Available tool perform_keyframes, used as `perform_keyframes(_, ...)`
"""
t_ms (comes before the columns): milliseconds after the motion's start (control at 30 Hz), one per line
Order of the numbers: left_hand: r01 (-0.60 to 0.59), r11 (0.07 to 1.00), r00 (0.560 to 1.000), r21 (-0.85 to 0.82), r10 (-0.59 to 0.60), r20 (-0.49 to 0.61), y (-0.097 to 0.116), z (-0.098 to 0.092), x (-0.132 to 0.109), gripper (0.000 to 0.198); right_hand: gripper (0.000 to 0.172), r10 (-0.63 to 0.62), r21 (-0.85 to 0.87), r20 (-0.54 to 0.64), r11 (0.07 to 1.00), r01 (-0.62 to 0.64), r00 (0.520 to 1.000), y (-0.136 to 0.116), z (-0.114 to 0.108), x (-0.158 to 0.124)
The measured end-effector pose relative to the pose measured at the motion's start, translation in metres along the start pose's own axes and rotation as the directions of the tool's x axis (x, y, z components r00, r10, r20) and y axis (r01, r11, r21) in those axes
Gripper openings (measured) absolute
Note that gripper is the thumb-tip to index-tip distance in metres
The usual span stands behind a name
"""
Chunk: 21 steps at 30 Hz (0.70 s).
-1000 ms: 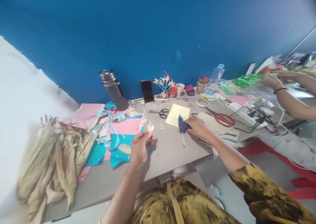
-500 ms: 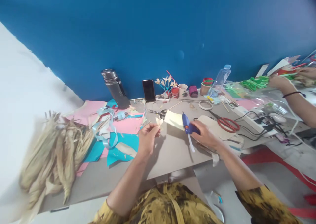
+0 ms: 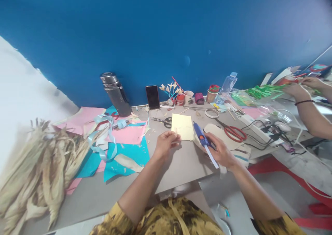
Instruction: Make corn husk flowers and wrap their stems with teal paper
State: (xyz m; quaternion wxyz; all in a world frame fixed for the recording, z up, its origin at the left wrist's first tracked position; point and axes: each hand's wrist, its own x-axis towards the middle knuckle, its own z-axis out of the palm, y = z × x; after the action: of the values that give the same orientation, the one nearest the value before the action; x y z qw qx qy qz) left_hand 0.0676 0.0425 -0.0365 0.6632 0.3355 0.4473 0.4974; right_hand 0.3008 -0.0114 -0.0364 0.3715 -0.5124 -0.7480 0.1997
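Note:
My right hand (image 3: pixel 220 151) grips a blue hot glue gun (image 3: pixel 199 133), a long white glue stick (image 3: pixel 211 156) jutting from its rear. The nozzle points up and away, beside a pale yellow paper square (image 3: pixel 184 124) on the table. At that paper's lower left, my left hand (image 3: pixel 166 144) is closed in a pinch. It holds a small pale corn husk flower, which barely stands out against the yellow. Behind the hands, finished-looking husk flowers (image 3: pixel 171 88) on blue stems stand in a small holder.
Dried corn husks (image 3: pixel 46 166) hang over the table's left end, beside pink and blue paper (image 3: pixel 129 148). A flask (image 3: pixel 115 95) and phone (image 3: pixel 153 96) stand by the wall. Black scissors (image 3: pixel 167 121), red-handled scissors (image 3: pixel 234 133) and a power strip (image 3: pixel 259 129) lie about. Another person's hand (image 3: pixel 298 91) handles green strips.
My left hand has moved right, with the husk flower now against the yellow paper. The glue gun has turned and tilted in my right hand. The view has shifted slightly.

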Motion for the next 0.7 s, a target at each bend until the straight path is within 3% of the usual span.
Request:
perform_keyframes(100,-0.062,0.993,0.997,0.098,0.066,-0.047,0.006,-0.002,-0.006,0.022,0.024,-0.107,-0.04,0.013,0.993,0.107,0.994,-0.013,0.006,0.001)
perform_keyframes(300,-0.159,0.958,0.981,0.239,0.18,-0.072,0.013,-0.001,-0.011,0.016,0.045,-0.302,-0.051,0.029,0.951,0.304,0.953,-0.024,0.018,0.013)
perform_keyframes(700,-0.204,0.934,0.971,0.295,0.232,-0.064,0.02,0.002,-0.015,0.008,0.057,-0.268,-0.055,0.104,0.96,0.274,0.958,-0.028,0.017,0.018)
